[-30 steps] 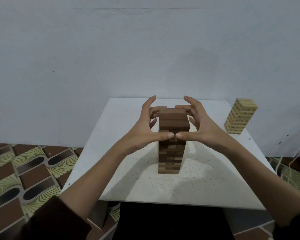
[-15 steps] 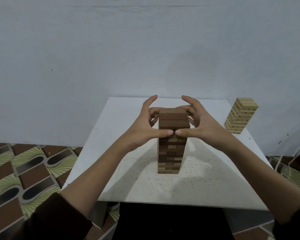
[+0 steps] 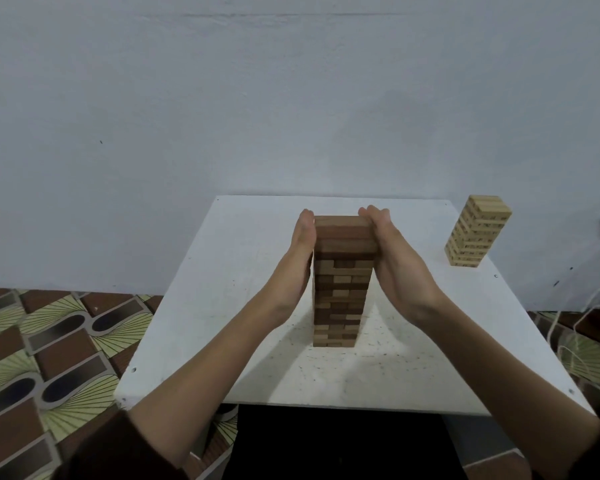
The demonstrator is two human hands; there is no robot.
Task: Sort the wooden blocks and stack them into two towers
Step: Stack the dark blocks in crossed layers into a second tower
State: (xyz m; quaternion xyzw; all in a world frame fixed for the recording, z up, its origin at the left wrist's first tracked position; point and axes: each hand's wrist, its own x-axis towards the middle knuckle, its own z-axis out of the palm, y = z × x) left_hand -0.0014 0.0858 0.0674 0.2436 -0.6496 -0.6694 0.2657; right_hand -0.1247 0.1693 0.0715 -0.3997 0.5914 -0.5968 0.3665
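Fingers [image 3: 305,226] of the left hand [image 3: 298,261] and right hand [image 3: 397,268] lie straight and held together, flat against opposite sides of the dark tower [image 3: 338,299] at table [image 3: 243,271] centre, probably to square its layers. The pale tower [image 3: 475,233] stands well apart.

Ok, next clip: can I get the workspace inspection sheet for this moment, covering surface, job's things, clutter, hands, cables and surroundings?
Surface: white table, with dark specks towards its near edge.
Job's things: dark tower of mixed brown blocks stands upright mid-table. The light tower stands apart at the table's far right edge.
Clutter: nothing seen.
Hands: left hand and right hand are flat, fingers straight, and press opposite sides of the dark tower's upper part.
Cables: pale cords trail down to the floor to the right of the table.
Surroundings: plain pale wall behind; patterned floor tiles on both sides.
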